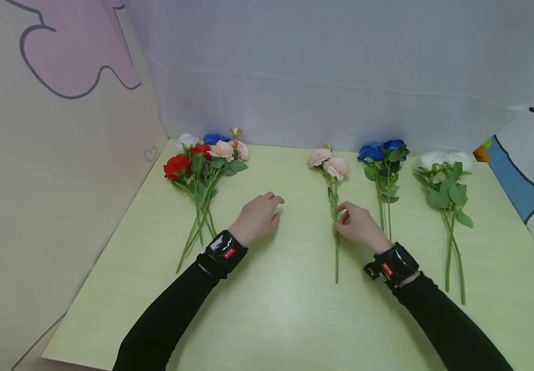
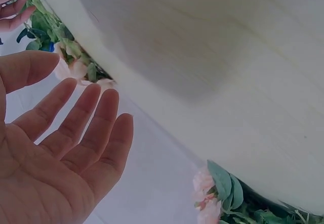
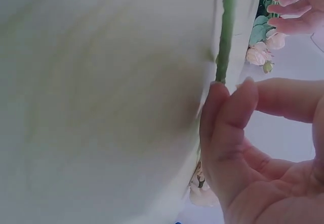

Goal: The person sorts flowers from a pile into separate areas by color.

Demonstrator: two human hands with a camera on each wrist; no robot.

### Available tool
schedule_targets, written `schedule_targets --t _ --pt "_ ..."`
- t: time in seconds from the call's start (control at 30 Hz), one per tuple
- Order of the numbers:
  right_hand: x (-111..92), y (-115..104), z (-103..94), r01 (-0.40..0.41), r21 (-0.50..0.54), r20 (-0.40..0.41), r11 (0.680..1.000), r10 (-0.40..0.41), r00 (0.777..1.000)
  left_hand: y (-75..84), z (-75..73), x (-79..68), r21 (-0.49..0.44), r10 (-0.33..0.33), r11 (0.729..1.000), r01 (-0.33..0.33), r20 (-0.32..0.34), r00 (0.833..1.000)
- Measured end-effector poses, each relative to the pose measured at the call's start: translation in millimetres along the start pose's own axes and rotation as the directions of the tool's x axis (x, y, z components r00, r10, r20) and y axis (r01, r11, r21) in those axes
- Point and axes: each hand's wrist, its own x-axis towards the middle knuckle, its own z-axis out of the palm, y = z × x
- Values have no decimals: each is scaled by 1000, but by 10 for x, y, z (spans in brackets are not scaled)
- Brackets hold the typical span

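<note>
My right hand (image 1: 359, 225) pinches the green stem (image 3: 227, 37) of a pale pink rose (image 1: 336, 167) between thumb and fingers. The stem lies along the table, its pink blooms pointing to the back. In the right wrist view the fingertips (image 3: 238, 100) cover part of the stem. My left hand (image 1: 258, 216) hovers over the table between the mixed bunch and the pink flowers, holding nothing. Its relaxed, spread fingers (image 2: 104, 118) show in the left wrist view.
At left lies a bunch with red (image 1: 177, 166), white (image 1: 186, 141), blue (image 1: 216, 138) and pink roses (image 1: 222, 150), stems crossing. Right of the pink flowers lie blue roses (image 1: 371, 152), then white roses (image 1: 459, 160). A pale cloth wall (image 1: 341, 72) stands behind the yellowish table (image 1: 267, 319).
</note>
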Motion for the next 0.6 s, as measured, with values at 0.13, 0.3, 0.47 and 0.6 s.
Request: schedule_targets --t 0.13,0.3,0.47,0.6 --pt "-8 -15 -21 6 7 9 1000 -6 1000 -7 0 -21 -10 -1 1000 0 -12 1000" --pt "-44 -49 -82 27 28 -25 999 -27 999 -11 -57 -68 -20 -2 1000 1 -28 1000" --pt "-90 -162 -120 78 68 -96 995 -71 993 -44 -116 -136 0 -35 999 35 -62 997" --pt "-113 -302 -110 130 153 -170 980 -103 980 -71 -157 -208 1 -83 996 84 -98 992"
